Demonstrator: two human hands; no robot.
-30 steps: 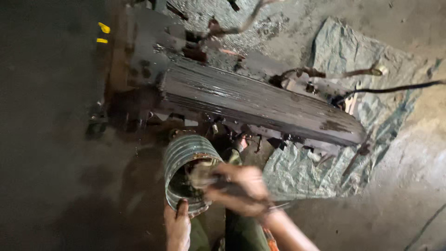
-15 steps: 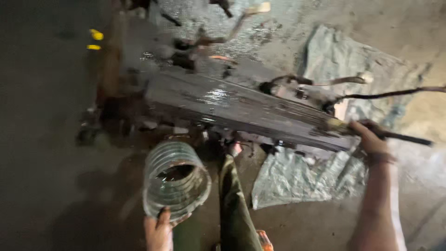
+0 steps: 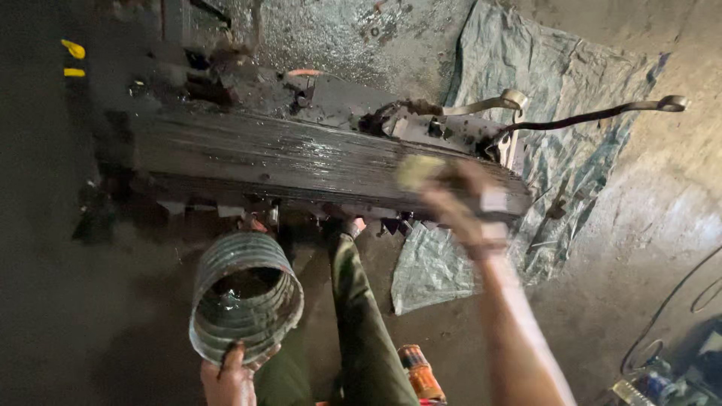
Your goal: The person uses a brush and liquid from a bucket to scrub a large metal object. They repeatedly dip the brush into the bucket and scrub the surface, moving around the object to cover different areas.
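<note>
Left hand (image 3: 229, 376), partly cut off below, gripping ribbed metal can (image 3: 244, 297) rim. Right hand (image 3: 459, 207) blurred over greasy engine cover (image 3: 301, 162), clutching pale wad (image 3: 419, 169); finger position indistinct.

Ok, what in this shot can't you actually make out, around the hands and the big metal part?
Head view only:
- Right hand: motion-blurred; the yellowish thing in its grip can't be identified.
- Left hand: cut off by the bottom edge; only fingers on the ribbed metal can rim show.
- Can contents: dark, shadowed liquid, unclear.
- Greasy metal block: its left end is lost in darkness.
- Bottom-right corner clutter: too small and dim.
</note>
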